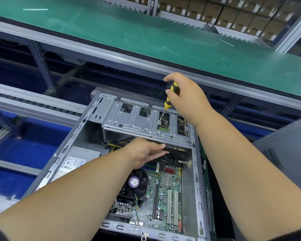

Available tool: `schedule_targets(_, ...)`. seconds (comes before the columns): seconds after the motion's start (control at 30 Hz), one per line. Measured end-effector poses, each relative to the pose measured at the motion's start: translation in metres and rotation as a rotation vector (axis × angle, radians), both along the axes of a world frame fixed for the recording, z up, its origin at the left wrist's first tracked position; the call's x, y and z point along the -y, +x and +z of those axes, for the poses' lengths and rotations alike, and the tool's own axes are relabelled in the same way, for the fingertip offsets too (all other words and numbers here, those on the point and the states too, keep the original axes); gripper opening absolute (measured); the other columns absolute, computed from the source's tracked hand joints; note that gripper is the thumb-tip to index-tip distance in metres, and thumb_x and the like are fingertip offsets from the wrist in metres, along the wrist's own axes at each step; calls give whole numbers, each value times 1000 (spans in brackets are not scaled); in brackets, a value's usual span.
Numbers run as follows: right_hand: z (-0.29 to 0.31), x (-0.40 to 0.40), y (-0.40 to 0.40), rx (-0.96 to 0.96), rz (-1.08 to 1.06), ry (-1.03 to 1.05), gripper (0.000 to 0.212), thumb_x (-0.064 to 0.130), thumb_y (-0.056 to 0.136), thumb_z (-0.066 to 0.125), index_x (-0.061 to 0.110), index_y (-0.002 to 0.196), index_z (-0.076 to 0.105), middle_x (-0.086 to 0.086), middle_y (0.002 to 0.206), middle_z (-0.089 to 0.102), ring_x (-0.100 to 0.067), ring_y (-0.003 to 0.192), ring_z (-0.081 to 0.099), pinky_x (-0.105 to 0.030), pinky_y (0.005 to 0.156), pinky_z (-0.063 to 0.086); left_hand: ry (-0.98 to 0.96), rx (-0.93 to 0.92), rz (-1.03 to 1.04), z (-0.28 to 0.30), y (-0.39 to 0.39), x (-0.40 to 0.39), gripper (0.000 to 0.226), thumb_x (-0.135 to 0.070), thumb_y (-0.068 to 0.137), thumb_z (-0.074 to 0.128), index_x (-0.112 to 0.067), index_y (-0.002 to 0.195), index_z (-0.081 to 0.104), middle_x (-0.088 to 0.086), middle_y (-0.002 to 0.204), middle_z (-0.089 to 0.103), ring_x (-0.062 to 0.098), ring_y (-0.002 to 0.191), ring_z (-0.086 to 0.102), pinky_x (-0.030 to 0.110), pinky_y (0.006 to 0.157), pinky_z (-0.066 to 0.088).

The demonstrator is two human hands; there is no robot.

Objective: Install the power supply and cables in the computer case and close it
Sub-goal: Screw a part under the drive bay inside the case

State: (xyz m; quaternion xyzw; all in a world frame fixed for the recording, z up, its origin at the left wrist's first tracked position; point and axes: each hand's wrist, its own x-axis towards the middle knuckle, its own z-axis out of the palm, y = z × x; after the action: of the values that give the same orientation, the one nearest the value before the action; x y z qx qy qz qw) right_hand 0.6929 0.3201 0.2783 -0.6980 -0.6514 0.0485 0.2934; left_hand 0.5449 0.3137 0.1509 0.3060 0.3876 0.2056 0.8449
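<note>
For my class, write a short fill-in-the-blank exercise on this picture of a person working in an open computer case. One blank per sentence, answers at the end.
1. The right hand grips a yellow-and-black ____.
2. Its tip meets a screw on the metal drive ____.
3. The left hand reaches ____ that metal part.
4. The power supply sits at the case's ____ side.

Answers: screwdriver; cage; under; left

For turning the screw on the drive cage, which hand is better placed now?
Right. The right hand grips the screwdriver, its tip on the drive cage screw. The left hand is underneath, supporting a black drive.
</note>
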Motion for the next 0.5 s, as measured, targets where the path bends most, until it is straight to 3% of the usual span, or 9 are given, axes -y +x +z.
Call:
schedule_targets(0.13,-1,-2,3,205,-115,56,30,50,94,53,33,118,57,10,89,57,-17,85,53,-30,67,40,0,0,-1,0,0,0,11,10,83,67,13,93,63,21,93,72,32,93,71,30,81,58)
schedule_targets(0.23,-1,-3,4,99,-87,8,28,38,92,48,33,118,55,11,98,56,-17,88,54,-32,69,41,3,-9,0,1,0,0,12,10,83,66,14,94,63,24,97,71,32,94,71,30,81,58)
schedule_targets(0.33,0,-2,5,6,-42,11,42,23,87,54,33,128,49,11,96,53,-15,80,52,-31,70,41,2,-11,3,1,0,0,12,10,83,66,14,94,62,24,98,70,32,94,71,31,82,58)
schedule_targets(0.43,0,-3,4,76,-53,57,43,34,92,63,34,131,46,12,86,56,-15,79,55,-30,69,43,0,-8,3,1,0,0,12,10,84,66,13,94,62,23,96,70,32,95,71,31,82,58)
schedule_targets(0.5,-1,-4,3,179,-89,51,40,47,93,59,34,129,47,12,86,61,-15,80,56,-30,65,42,0,-10,1,1,0,0,13,10,84,66,13,96,61,24,100,70,33,95,71,31,82,58)
